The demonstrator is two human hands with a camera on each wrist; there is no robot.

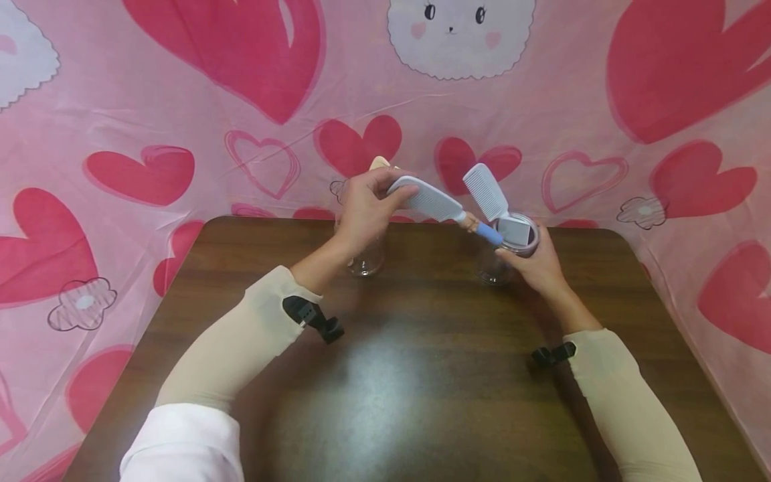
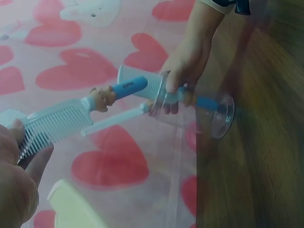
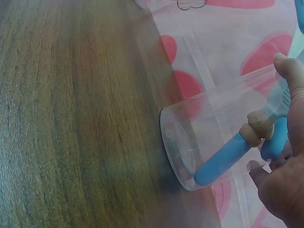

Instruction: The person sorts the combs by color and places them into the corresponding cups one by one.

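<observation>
My left hand (image 1: pixel 366 204) pinches a pale blue comb (image 1: pixel 429 199) by its toothed end, the bear-like figure and blue handle pointing right and down. That handle's tip overlaps the mouth of a clear jar (image 3: pixel 213 109) in the head view. Around the jar's upper part, my right hand (image 1: pixel 539 264) has its thumb and fingers. A second pale comb (image 1: pixel 485 190) leans out of this jar, its blue handle (image 3: pixel 221 159) reaching the bottom. Beside it in the mouth is another pale, flat-headed piece (image 1: pixel 515 231), its kind unclear.
Behind my left hand stands another clear jar (image 1: pixel 366 262), partly hidden. A cream-yellow comb (image 2: pixel 76 206) shows near that hand. The brown wooden table (image 1: pixel 385 375) ends at a pink heart-print cloth (image 1: pixel 199 100). Black camera mounts (image 1: pixel 312 318) sit on both wrists.
</observation>
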